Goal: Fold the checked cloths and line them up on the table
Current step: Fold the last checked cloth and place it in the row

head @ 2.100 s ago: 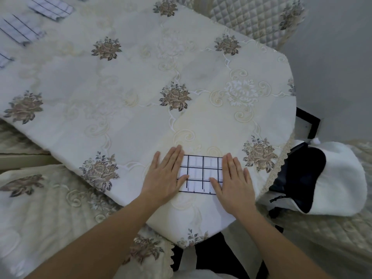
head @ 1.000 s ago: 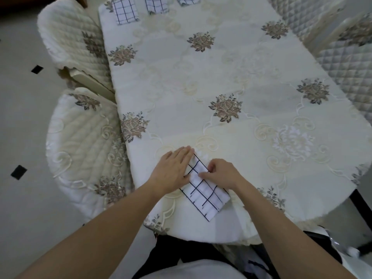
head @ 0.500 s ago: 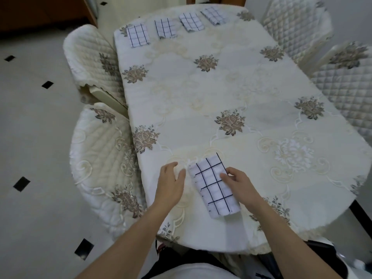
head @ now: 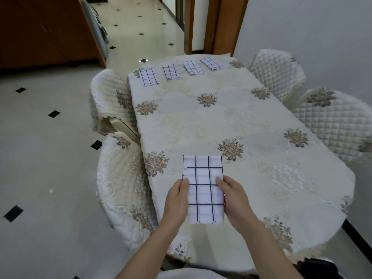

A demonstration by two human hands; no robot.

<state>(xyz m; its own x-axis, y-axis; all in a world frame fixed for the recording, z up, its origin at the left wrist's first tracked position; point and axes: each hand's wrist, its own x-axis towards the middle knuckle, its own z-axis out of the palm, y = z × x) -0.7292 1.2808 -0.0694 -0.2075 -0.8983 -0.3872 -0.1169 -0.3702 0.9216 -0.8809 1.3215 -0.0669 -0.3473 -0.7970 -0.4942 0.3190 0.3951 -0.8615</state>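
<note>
Here left hand point(head: 177, 200), right hand point(head: 235, 200) grip folded cloth point(head: 203, 190); cloth row point(head: 172, 72) on table point(head: 201, 121).

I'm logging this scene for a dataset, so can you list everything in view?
held cloth: 1, white with dark checks, folded, at the table's near end
cloth row: 4, same check, folded, table's far end
table: 1, cream floral cover, centre
chairs: 4, cream quilted covers, two each side
cabinet: 1, brown wood, upper left
floor: cream tiles, black diamonds, left
left hand: 1, grips held cloth's left edge
right hand: 1, grips its right edge
</note>
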